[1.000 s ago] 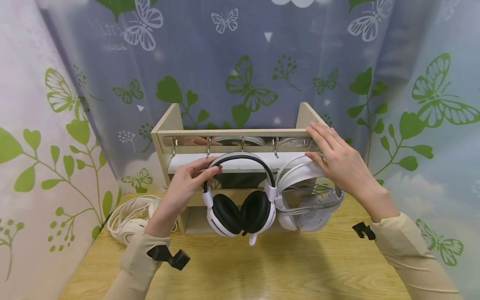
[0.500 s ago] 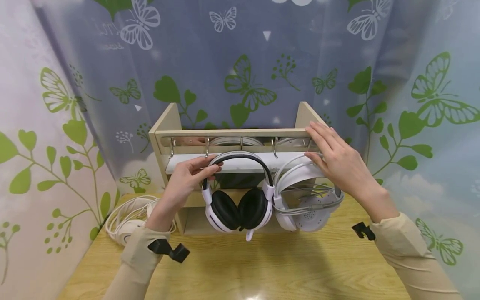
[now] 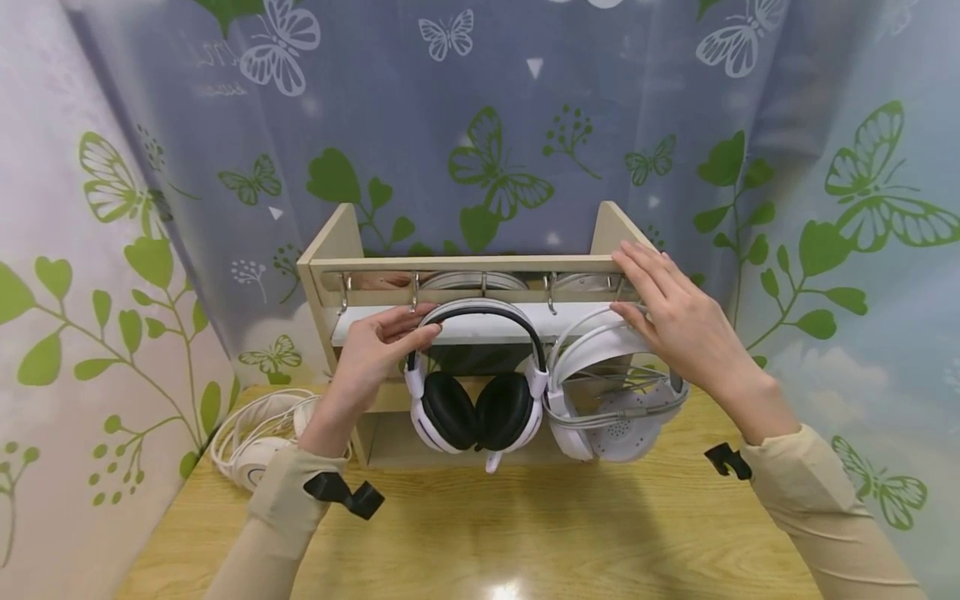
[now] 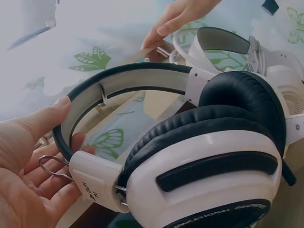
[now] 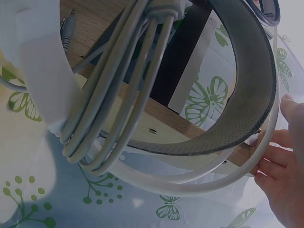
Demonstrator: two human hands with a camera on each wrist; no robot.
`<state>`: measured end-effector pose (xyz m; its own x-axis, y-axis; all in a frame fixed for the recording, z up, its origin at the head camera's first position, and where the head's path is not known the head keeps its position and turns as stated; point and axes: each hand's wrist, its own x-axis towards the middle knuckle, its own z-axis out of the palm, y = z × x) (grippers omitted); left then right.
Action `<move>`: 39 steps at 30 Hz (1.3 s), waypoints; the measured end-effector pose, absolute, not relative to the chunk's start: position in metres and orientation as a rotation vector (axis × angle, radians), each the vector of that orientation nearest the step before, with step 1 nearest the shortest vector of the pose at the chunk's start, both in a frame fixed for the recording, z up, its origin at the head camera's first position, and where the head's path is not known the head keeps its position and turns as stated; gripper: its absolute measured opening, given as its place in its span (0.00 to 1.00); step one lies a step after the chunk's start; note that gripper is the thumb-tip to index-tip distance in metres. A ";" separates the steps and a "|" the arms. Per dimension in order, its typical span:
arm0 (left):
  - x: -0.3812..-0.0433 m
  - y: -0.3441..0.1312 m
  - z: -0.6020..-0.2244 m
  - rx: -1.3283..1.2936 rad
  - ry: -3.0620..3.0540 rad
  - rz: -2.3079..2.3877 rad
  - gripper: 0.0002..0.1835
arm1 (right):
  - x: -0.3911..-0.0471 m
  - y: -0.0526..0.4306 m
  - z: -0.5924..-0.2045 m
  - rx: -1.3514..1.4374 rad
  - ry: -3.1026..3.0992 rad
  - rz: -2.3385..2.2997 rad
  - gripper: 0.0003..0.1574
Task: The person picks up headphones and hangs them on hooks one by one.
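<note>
Your left hand (image 3: 369, 350) pinched only the headset's (image 3: 504, 411) side, risking a tip; right hand (image 3: 678, 321), fingers straight, touched the rack's (image 3: 472, 264) top right corner.

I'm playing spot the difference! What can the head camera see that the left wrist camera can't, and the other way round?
Only the head view: the white headphones lying on the table, and the table in front of the rack.

Only the left wrist view: the word EDUCATIONAL on an ear cup.

Both: the left hand holding the black-padded headphones, the other white headphones beside them, and the right hand at the rack's end.
</note>
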<state>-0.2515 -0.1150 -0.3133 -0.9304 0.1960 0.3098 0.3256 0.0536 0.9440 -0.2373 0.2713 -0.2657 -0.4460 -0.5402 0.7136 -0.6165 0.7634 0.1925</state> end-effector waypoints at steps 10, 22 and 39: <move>-0.249 -0.113 -0.316 -0.510 -2.175 -2.061 0.26 | -0.239 0.270 -0.266 0.863 -2.135 0.122 0.44; -0.248 -0.118 -0.325 -0.612 -2.196 -2.015 0.25 | -0.239 0.269 -0.268 0.860 -2.134 0.127 0.44; -0.244 -0.129 -0.329 -0.595 -2.220 -1.968 0.24 | -0.237 0.271 -0.267 0.853 -2.143 0.118 0.44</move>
<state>-0.2437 -0.1294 -0.3292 -0.9162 0.2122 0.3399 0.3629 0.0799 0.9284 -0.2369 0.2710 -0.2675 -0.4450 -0.5356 0.7176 -0.6114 0.7673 0.1935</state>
